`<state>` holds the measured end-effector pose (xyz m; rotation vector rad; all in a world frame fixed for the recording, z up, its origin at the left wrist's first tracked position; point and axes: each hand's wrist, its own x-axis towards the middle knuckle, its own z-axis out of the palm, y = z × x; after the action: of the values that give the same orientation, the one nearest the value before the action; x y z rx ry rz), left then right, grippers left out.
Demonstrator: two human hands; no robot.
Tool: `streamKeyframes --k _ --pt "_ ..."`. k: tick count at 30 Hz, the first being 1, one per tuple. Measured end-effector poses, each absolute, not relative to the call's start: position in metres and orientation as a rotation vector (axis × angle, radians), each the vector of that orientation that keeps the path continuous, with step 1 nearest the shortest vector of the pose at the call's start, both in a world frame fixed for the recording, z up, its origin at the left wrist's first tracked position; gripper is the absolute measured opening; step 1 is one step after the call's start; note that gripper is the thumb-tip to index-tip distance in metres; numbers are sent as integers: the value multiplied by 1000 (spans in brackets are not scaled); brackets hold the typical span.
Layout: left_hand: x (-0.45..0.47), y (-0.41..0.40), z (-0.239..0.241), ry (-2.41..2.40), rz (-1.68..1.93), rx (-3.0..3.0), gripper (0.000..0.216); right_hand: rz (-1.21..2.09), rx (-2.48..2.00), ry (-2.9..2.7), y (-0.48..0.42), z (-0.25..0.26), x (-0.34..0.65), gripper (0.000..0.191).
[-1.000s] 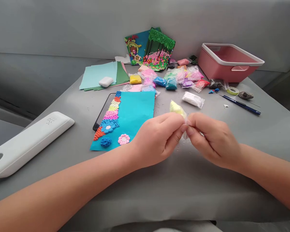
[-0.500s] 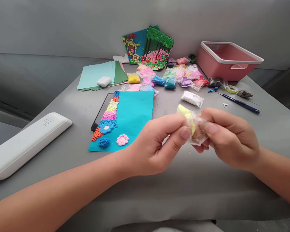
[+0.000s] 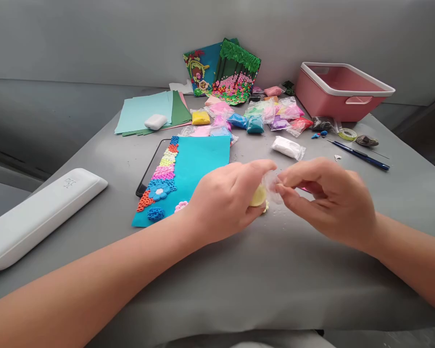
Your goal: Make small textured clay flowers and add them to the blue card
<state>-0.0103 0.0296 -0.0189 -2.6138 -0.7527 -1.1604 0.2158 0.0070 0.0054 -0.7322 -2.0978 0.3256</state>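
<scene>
My left hand (image 3: 232, 198) is closed around a pale yellow lump of modelling clay (image 3: 258, 195) in a clear plastic wrapper (image 3: 271, 187). My right hand (image 3: 328, 200) pinches the wrapper's other end between thumb and forefinger. Both hands hold the packet above the grey table, and part of the clay is hidden by the left fingers. Just left of my left hand lies a blue card (image 3: 203, 162) with clay beads along its left edge, a blue clay flower (image 3: 159, 192) and a pink flower (image 3: 181, 206) partly covered by my wrist. A white clay packet (image 3: 288, 148) lies beyond my hands.
Several coloured clay packets (image 3: 255, 124) lie at the back, below two decorated cards (image 3: 237, 72). A pink box (image 3: 333, 96) stands back right, near a dark blue pen-like tool (image 3: 360, 155). On the left are a white device with a display (image 3: 47, 217) and paper sheets (image 3: 143, 113).
The yellow packet has moved slightly left and turned in my hands. My left hand now wraps the clay, and my right fingers have shifted to the wrapper's end.
</scene>
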Motion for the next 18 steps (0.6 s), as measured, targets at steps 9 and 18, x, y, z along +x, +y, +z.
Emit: streamKeyframes --k 9,18 --pt "-13 32 -15 -776 -944 -2474 35 347 -803 -2152 16 1 217 10" --pt "-11 27 -16 -761 -872 -2535 37 558 -911 -2054 14 -2 209 9"
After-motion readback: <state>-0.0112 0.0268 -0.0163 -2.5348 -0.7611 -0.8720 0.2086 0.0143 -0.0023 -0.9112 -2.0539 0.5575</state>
